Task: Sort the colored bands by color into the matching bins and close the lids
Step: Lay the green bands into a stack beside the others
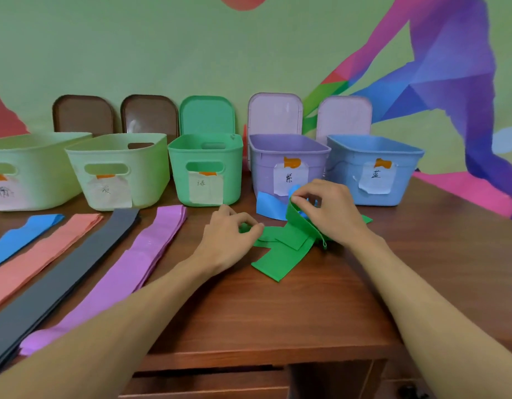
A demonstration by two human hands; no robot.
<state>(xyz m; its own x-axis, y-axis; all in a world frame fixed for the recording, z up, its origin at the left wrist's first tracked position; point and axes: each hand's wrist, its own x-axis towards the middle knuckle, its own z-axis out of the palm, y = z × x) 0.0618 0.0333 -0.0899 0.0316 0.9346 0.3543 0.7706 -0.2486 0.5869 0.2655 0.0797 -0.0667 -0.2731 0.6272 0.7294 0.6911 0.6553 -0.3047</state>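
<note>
Our left hand (228, 236) lies low over the surface (277, 318), fingers curled in, thumb and forefinger pinching a small fold at the left end of the green bands (280, 254). Our right hand (328, 210) is just beside it, also curled. Its fingertips nip the upper edge of a green strip, which stands up on edge from the heap. The rest of the green bands lie crumpled and overlapping between and under both hands, and one flat end points toward us. A blue band (267, 207) sticks out from behind the right hand, touching the front of the purple bin (263, 168).

Left of the hands, four long stacks lie side by side, slanting away from us: purple bands (128, 272) nearest, then black bands (61, 283), salmon bands (47, 249) and blue bands (24, 234).

Five bins stand in a row along the back of the surface, all with no lid on and each with a paper label taped to the front. From the left they are a pale green bin (41, 174), a second pale green bin (151, 168), the green bin (228, 168) straight ahead of the left hand, the purple one, and the blue bin (344, 174). Their lids lean upright behind them against the painted wall (133, 53): two brown lids (83, 113), a green lid (207, 115) and two pink lids (275, 113).
</note>
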